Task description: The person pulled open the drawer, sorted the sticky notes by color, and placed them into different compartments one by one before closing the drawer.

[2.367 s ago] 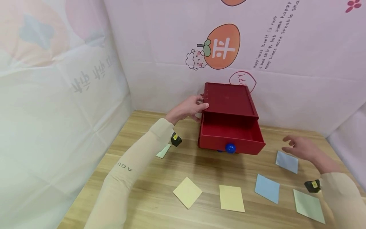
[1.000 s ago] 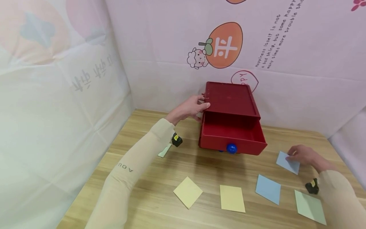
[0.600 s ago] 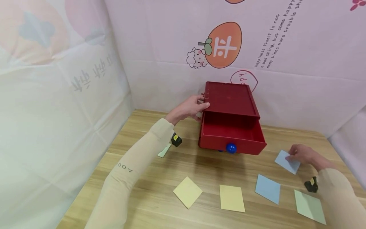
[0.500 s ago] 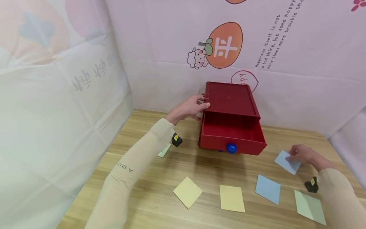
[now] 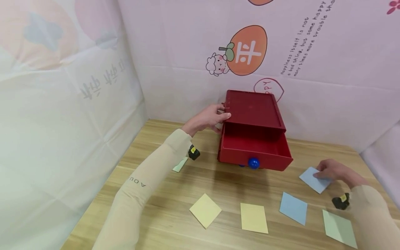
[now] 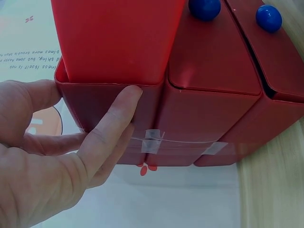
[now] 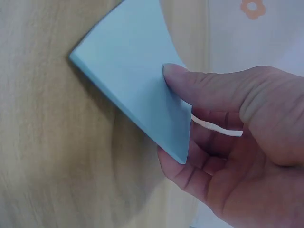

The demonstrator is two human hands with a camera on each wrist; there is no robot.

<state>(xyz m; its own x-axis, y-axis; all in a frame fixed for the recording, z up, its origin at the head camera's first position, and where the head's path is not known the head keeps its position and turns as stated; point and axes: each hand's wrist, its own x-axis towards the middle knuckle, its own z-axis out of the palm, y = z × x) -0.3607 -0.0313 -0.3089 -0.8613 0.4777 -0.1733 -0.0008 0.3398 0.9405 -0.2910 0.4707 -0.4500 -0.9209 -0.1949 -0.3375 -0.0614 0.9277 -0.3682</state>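
Observation:
A dark red drawer cabinet (image 5: pixel 254 109) stands against the back cloth, its top drawer (image 5: pixel 256 156) pulled out with a bare interior. My left hand (image 5: pixel 207 117) holds the cabinet's upper left corner, thumb over the top and fingers along the side. In the left wrist view, blue round knobs (image 6: pixel 269 18) mark the two closed lower drawers. To the cabinet's right, my right hand (image 5: pixel 332 170) pinches a light blue sticky note (image 5: pixel 314 180) between thumb and fingers. Close up, the note (image 7: pixel 128 71) bends slightly above the wood, and a thin white strip (image 7: pixel 216 127) shows among the fingers.
Two yellow notes (image 5: pixel 205 210) lie on the wooden table (image 5: pixel 162 211) in front of the cabinet. Right of them are another blue note (image 5: pixel 293 208) and a pale green note (image 5: pixel 340 227). A second green note (image 5: pixel 180 165) is partly hidden by the left wrist. Printed cloth (image 5: pixel 184 41) encloses the table.
My right hand came down onto the light blue note, took hold of it, and has shifted and turned it slightly toward the left. My left hand keeps its place on the cabinet.

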